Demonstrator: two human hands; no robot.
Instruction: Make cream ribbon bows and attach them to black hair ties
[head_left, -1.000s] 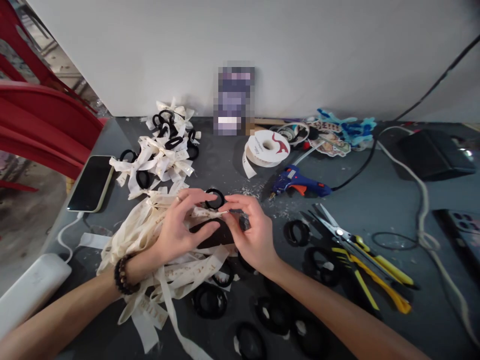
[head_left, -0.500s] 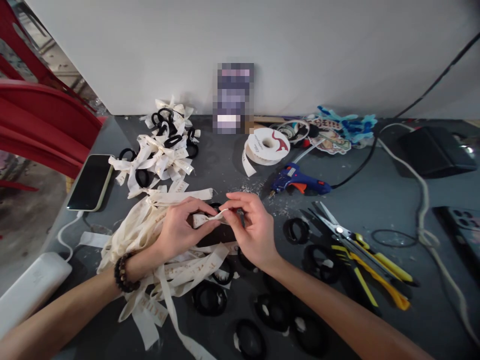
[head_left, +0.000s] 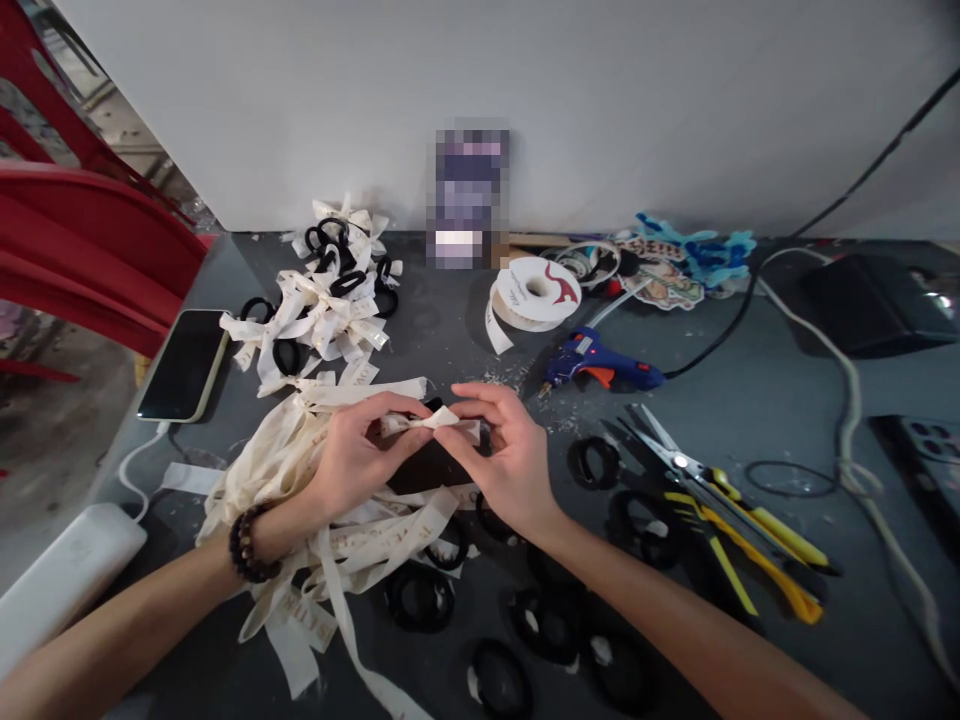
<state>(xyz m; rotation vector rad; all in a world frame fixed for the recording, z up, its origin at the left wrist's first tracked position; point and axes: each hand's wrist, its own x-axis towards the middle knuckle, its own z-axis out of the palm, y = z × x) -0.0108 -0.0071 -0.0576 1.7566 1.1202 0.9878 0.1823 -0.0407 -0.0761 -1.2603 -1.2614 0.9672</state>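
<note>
Between my two hands is a short piece of cream printed ribbon (head_left: 442,417), folded or knotted at its middle. My left hand (head_left: 367,440) pinches its left side between thumb and fingers. My right hand (head_left: 506,450) grips the right side, thumb close to the fold. A bit of black shows just behind the ribbon, perhaps a hair tie, mostly hidden. Under and beside my left forearm lies a heap of loose cream ribbon strips (head_left: 262,460). Several black hair ties (head_left: 420,597) lie on the table below my hands, some with white patches on them.
At the back left sits a pile of ribbon bows on black hair ties (head_left: 330,300). A ribbon spool (head_left: 536,295), blue glue gun (head_left: 600,362), scissors (head_left: 720,485) and yellow-black cutters (head_left: 712,555) are to the right. A phone (head_left: 184,365) and white power bank (head_left: 75,565) stand left, joined by cable.
The ribbon has turned between my fingers; its folded middle now stands up in view and a tail shows by my right fingers. My hands have barely shifted.
</note>
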